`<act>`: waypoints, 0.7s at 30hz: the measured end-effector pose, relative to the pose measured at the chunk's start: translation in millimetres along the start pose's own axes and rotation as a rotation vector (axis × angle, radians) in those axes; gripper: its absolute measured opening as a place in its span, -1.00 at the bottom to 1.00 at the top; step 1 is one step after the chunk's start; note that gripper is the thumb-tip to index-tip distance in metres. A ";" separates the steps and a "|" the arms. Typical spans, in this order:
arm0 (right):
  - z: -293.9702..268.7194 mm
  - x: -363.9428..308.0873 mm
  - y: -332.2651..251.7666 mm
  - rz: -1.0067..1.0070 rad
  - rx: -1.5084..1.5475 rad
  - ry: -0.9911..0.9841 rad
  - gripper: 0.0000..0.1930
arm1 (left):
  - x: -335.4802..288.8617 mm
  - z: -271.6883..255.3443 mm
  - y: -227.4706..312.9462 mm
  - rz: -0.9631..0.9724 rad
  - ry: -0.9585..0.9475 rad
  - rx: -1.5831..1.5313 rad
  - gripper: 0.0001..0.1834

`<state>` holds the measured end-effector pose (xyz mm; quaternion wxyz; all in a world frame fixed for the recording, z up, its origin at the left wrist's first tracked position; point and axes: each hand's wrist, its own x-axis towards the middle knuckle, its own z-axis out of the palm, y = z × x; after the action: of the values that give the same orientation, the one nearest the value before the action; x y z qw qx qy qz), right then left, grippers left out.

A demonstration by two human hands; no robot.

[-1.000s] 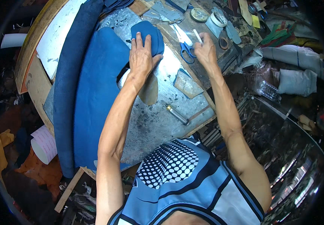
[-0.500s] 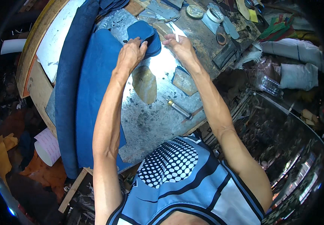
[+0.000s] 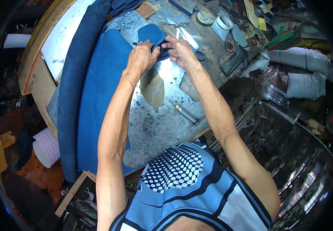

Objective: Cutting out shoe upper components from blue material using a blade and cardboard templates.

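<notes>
A small stack of dark-blue leather pieces with rounded ends (image 3: 150,32) lies at the far part of the worktable. My left hand (image 3: 142,57) is closed on its near left edge, the thumb reaching over the side. At the right edge of the stack is my right hand (image 3: 180,52), fingers bent and their tips against the pieces. A slim white stick (image 3: 177,34) sticks up past its fingers, apparently held there; its kind is unclear. Scissors (image 3: 189,39) lie just beyond this hand. Below the stack rests an oval brownish template (image 3: 152,88).
A large blue leather sheet (image 3: 101,96) and a thick blue roll (image 3: 71,115) run down the left side. A tool with a metal point (image 3: 185,113) lies near the front. Round tins (image 3: 205,17), a tape ring (image 3: 229,46) and scraps sit at the far right.
My right hand has come left to the edge of the stack, its white stick shifting with it. My left hand stays on the stack. The view has shifted slightly.
</notes>
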<state>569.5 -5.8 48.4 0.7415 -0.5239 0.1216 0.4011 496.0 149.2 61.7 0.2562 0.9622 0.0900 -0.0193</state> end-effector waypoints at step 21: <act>49.6 -165.7 87.3 -0.091 -0.540 -0.371 -0.66 | -230.6 -8.0 25.3 -0.513 0.501 -1.792 -0.43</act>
<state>387.2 -28.6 109.5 0.6024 -0.6244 -0.1499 0.4741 273.8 94.0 100.2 0.8569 0.3366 0.3309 0.2071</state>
